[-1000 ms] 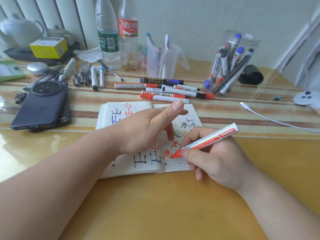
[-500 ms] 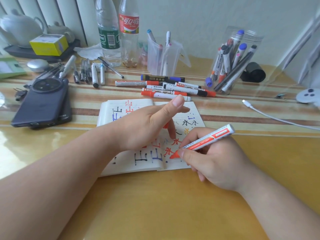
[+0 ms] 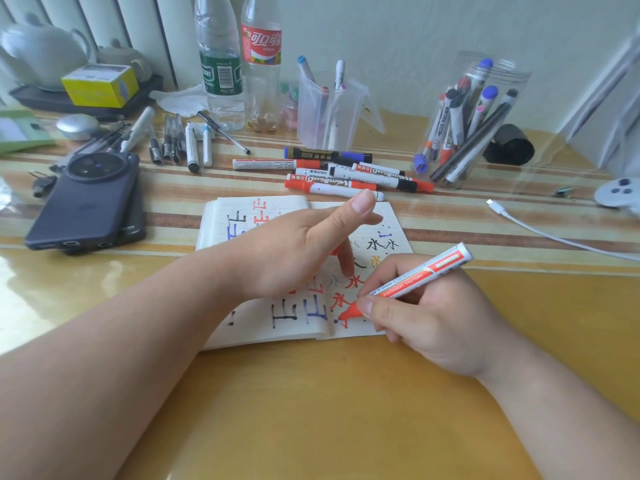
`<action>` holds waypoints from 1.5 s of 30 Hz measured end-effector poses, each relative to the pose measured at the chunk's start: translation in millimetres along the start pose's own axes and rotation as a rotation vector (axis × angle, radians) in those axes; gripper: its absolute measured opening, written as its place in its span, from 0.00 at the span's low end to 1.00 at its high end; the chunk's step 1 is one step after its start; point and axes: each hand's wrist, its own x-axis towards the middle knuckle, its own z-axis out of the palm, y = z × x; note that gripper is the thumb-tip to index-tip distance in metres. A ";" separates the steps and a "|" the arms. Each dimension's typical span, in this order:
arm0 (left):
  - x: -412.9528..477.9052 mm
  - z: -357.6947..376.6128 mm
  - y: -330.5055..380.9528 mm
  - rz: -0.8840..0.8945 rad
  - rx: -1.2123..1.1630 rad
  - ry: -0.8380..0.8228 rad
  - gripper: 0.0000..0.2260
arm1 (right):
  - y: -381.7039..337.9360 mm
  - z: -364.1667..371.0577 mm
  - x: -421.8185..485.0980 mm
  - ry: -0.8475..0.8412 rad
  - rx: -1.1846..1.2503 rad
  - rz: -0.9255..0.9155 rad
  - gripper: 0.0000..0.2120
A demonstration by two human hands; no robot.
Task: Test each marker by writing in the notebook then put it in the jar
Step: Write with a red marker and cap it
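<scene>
Orange-tipped marker with a white, orange-banded barrel (image 3: pixel 420 275) sits in a writing grip in the right hand (image 3: pixel 433 317). Thumb and forefinger are clamped near its nib, which touches the lower right page of the open lined paper notebook (image 3: pixel 301 332) beside orange strokes. The notebook lies flat on the glossy yellow tabletop (image 3: pixel 311 410), close to the person's body, probably so the wrist can rest while writing.

The left hand (image 3: pixel 294 251) reaches across the pages just beside the right. Its thumb is stretched out, and one straight finger presses the paper, most likely to hold the book flat. Its other fingers are hidden under the palm. A scrap of orange shows there and may be the marker's cap, but I cannot tell whether they grip it.

Past the notebook lies a loose row of orange, black and blue whiteboard markers (image 3: pixel 346 178), presumably awaiting their test. Further right stands the clear plastic jar (image 3: pixel 512 81), already holding many markers that lean against its wall; its rim is hazy against the pale wall behind. The held marker is well apart from it, so this one looks to be mid-test.
</scene>
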 end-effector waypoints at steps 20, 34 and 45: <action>1.6 1.0 -1.3 -0.012 0.002 -0.009 0.36 | 2.0 2.7 1.6 0.096 -0.076 0.031 0.06; 0.5 0.5 1.0 -0.004 0.019 -0.007 0.36 | 1.2 -0.2 2.9 0.092 -0.120 0.038 0.09; -4.2 1.8 0.8 0.036 0.001 -0.018 0.35 | 8.0 -19.5 5.5 0.131 0.098 0.125 0.03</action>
